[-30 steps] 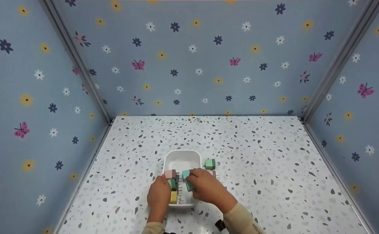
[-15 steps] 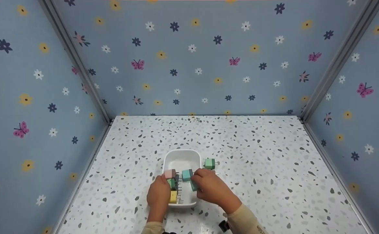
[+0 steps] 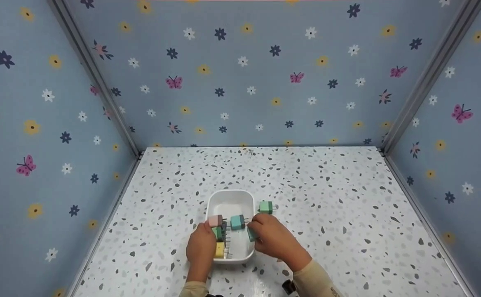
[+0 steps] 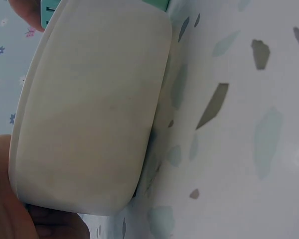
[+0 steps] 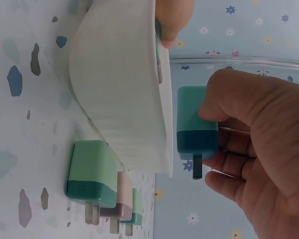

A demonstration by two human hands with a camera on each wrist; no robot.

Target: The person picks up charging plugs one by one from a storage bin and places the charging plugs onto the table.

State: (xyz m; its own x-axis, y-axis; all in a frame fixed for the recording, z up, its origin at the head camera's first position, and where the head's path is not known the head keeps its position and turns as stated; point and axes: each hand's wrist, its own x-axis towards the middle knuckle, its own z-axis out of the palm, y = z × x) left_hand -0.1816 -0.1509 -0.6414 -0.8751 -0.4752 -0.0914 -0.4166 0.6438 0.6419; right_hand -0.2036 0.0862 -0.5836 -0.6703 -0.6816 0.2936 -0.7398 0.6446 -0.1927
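Note:
A white plastic bin point(image 3: 231, 197) stands on the table with several plug-in chargers inside. Along its left side are a pink charger point(image 3: 215, 221), a green one partly hidden behind my fingers, and a yellow charger point(image 3: 220, 250). Toward the right side of the bin is a blue-teal charger point(image 3: 237, 222), prongs pointing right. My left hand point(image 3: 201, 246) grips the bin's left wall, fingertips near the pink charger. Over the right rim, my right hand point(image 3: 276, 239) pinches a teal charger point(image 5: 193, 112) between thumb and fingers, its dark prong end facing down in the right wrist view.
Right of the bin lies a light green charger point(image 3: 266, 207). The right wrist view shows it as a row beside the bin: a green charger point(image 5: 92, 167), a pink one point(image 5: 123, 189) and another green one point(image 5: 136, 201). Flowered panels surround the speckled table point(image 3: 327, 185).
My right hand has drawn a little to the right with the teal charger, away from the blue-teal charger, which now shows fully. The left hand has stayed on the bin.

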